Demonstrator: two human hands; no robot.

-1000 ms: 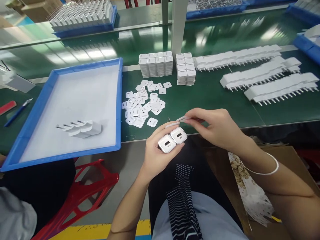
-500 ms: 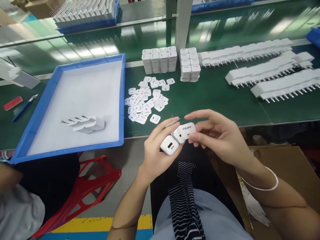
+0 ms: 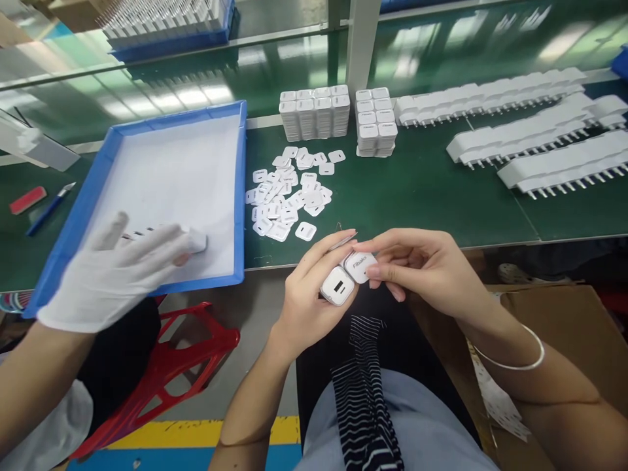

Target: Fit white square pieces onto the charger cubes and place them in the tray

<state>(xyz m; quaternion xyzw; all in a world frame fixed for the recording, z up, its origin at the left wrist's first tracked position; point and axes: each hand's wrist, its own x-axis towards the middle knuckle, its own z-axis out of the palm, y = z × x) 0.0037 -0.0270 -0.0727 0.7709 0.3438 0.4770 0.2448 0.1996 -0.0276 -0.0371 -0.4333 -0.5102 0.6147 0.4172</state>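
My left hand (image 3: 305, 297) is closed around two white plug chargers, held side by side with their port ends up. The nearer charger (image 3: 336, 288) shows a dark USB slot and a smaller one. Between the fingers of that hand is a thin flat piece (image 3: 342, 242), seen edge-on. My right hand (image 3: 432, 268) pinches a small white faceplate (image 3: 360, 265) printed "Fibaks" and holds it over the end of the second charger, most of which it hides. Loose faceplates (image 3: 289, 214) lie scattered on the green table (image 3: 417, 196) beyond my hands.
Stacked faceplates (image 3: 314, 118) and a second stack (image 3: 375, 124) stand at the back. Rows of chargers (image 3: 564, 157) lie right. Left, a co-worker's gloved hand (image 3: 115, 278) reaches over chargers in a blue-rimmed tray (image 3: 239, 196). A knife (image 3: 49, 210) lies beyond it.
My right hand has moved slightly left and down, bringing the faceplate onto the second charger's end. A co-worker's white-gloved hand has come in over the chargers in the tray.
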